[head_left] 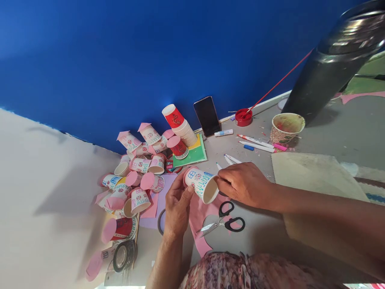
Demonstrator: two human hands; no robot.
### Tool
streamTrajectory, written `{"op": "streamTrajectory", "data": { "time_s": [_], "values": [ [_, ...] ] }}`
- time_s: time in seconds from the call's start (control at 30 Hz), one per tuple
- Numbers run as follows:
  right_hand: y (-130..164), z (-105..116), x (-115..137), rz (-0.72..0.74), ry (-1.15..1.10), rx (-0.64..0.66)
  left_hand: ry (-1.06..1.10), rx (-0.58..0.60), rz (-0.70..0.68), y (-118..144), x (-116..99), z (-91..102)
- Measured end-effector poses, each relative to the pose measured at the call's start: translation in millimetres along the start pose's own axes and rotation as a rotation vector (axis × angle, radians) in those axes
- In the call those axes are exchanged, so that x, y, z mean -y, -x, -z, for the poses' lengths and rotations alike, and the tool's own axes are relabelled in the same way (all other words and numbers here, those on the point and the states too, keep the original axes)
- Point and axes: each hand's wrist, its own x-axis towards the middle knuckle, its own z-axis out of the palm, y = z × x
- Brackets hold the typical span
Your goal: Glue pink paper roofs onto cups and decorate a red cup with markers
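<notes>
Both hands' fingers grip a decorated paper cup [202,184] above the cluttered grey table [325,132], apparently beside a blue wall [150,52].

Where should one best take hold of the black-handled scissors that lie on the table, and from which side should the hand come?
Probably grip the scissors by the two black handle loops, coming from the right, where the right hand is. The loops lie open and flat on the right end, and the blades point left onto the pink paper, below the paper cup that the left hand holds.
</notes>
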Motion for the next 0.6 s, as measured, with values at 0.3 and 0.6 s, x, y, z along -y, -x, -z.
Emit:
{"op": "streamTrajectory", "data": {
  "time_s": [0.3, 0.6],
  "values": [
    [2, -24, -14, 0.290, 0.065, -0.451, 0.027, 0.012, -0.078, 2, -1, 2.4],
    [10, -18, -10, 0.480, 0.140, -0.644, -0.029, 0.077, -0.219, 8, 0, 14.3]
  ]
}}
